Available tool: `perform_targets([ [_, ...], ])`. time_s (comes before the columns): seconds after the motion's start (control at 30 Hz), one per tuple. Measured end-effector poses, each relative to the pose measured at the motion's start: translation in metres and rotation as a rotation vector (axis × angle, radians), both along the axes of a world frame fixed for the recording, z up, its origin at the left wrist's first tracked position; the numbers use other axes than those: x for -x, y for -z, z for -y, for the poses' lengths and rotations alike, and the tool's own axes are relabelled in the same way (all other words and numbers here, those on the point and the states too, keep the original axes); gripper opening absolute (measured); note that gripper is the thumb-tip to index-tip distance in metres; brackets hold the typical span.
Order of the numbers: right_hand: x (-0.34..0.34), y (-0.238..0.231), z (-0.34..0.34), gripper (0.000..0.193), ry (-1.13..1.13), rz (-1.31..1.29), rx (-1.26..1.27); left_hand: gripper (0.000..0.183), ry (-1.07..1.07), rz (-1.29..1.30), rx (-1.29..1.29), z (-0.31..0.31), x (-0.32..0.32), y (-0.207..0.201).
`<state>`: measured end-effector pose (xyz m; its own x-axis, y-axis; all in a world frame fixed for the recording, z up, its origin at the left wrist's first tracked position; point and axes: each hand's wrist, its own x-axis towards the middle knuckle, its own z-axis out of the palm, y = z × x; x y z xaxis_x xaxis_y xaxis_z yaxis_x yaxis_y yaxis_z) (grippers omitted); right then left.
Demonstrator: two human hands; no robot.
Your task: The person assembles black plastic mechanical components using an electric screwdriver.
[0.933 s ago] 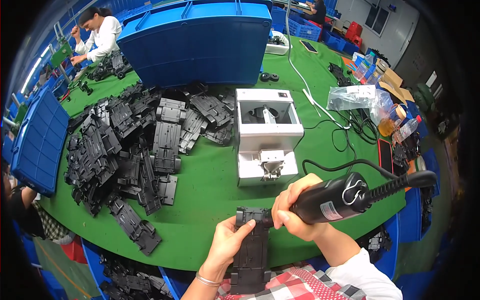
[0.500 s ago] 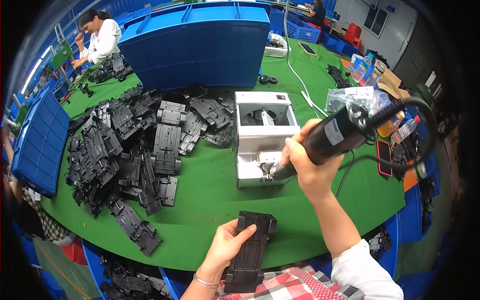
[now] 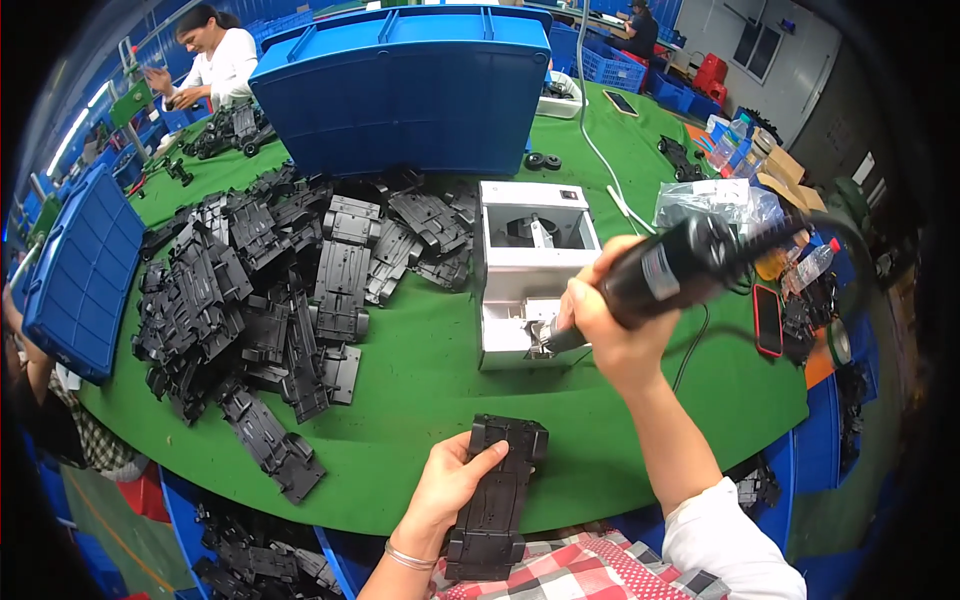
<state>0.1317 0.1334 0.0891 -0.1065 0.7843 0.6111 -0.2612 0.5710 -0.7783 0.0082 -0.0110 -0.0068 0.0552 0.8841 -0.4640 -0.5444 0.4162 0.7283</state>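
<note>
Gripped in my right hand (image 3: 628, 335) is a black electric screwdriver (image 3: 660, 272), tilted so its tip reaches the front of a silver screw feeder (image 3: 532, 280). Whether a screw sits on the tip is too small to tell. My left hand (image 3: 447, 487) holds a black plastic toy car chassis (image 3: 492, 505) by its side near the table's front edge, thumb on its upper face. A large heap of similar chassis (image 3: 200, 290) lies to the left of the feeder, and one loose chassis (image 3: 268, 440) lies at the heap's near end.
A big blue bin (image 3: 400, 95) stands on edge behind the heap; another blue bin (image 3: 85, 275) leans at the left. Phones, bottles and a plastic bag (image 3: 705, 205) lie at the right. The screwdriver's cable (image 3: 860, 260) loops rightward. A co-worker (image 3: 215, 65) sits at the far left.
The view has shifted slightly. Both hands keep their holds, and the screwdriver tip stays at the feeder. The far-left co-worker's hands have moved.
</note>
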Motion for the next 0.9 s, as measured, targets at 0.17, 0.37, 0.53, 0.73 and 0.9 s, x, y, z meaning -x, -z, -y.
perform_targets([
  [0.17,-0.007,-0.008,-0.01,0.015,-0.205,-0.016,0.253,0.02,-0.011,0.003,-0.003,-0.001,0.003,-0.001],
  [0.37,-0.003,0.004,0.043,0.024,-0.362,-0.177,0.311,0.019,0.006,0.052,-0.018,0.001,0.004,0.001],
  [0.53,-0.001,0.015,0.052,0.026,-0.409,-0.092,0.275,0.017,0.03,0.062,0.001,0.0,0.001,-0.003],
  [0.73,-0.001,0.024,0.059,0.029,-0.51,0.06,0.141,0.014,-0.021,-0.021,-0.05,0.004,-0.006,0.009],
  [0.9,-0.01,0.013,0.065,0.018,-0.504,0.368,0.302,0.015,0.016,-0.024,-0.079,0.013,-0.013,0.004],
])
